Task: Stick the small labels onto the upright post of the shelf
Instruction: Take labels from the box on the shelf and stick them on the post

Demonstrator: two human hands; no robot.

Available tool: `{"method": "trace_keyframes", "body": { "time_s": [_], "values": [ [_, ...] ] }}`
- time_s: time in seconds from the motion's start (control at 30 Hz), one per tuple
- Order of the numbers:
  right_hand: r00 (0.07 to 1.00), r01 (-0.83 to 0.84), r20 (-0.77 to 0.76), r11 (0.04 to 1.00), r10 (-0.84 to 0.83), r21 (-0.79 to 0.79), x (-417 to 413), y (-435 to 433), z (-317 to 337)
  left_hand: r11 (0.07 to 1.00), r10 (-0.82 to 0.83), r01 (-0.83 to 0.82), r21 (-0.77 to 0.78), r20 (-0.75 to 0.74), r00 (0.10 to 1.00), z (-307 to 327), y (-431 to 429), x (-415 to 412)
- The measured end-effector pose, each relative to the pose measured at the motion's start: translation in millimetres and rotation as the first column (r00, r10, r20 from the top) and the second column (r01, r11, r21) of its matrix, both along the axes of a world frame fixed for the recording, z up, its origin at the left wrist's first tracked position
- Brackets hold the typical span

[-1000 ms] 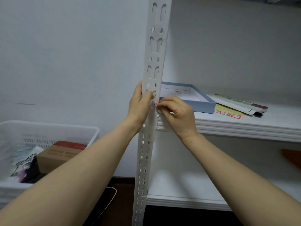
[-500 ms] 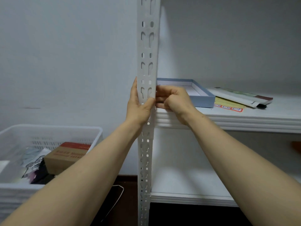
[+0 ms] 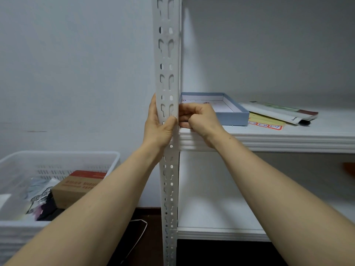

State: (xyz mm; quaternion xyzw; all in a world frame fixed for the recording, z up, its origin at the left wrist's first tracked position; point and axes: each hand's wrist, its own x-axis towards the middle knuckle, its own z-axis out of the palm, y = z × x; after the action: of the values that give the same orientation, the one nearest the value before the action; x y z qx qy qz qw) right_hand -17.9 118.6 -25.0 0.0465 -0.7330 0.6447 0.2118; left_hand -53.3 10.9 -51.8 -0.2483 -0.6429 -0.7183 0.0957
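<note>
L hand (image 3: 157,127) clamped on upright post (image 3: 168,54), thumb on front | R hand (image 3: 199,120) fingers curled together at post's R edge; pinching a label? can't tell | label sheet (image 3: 266,125) on shelf (image 3: 288,139) beside blue box (image 3: 230,118)

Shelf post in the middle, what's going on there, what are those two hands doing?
A person is working at the upright post of a white shelf. The left hand grips the post from its left side, thumb across the front. The right hand, fingers curled, is bunched against the post's right edge; any small label there is hidden. A yellow sheet of labels lies on the shelf beside a blue box.
</note>
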Motion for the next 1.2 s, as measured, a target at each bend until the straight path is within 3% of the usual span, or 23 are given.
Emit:
{"method": "trace_keyframes", "body": {
  "time_s": [1.2],
  "values": [
    [0.999,0.040,-0.019,0.995,-0.039,0.093,-1.1,0.9,-3.2,0.999,-0.004,0.003,0.035,0.016,1.000,-3.1,-1.1,-4.0]
  ]
}}
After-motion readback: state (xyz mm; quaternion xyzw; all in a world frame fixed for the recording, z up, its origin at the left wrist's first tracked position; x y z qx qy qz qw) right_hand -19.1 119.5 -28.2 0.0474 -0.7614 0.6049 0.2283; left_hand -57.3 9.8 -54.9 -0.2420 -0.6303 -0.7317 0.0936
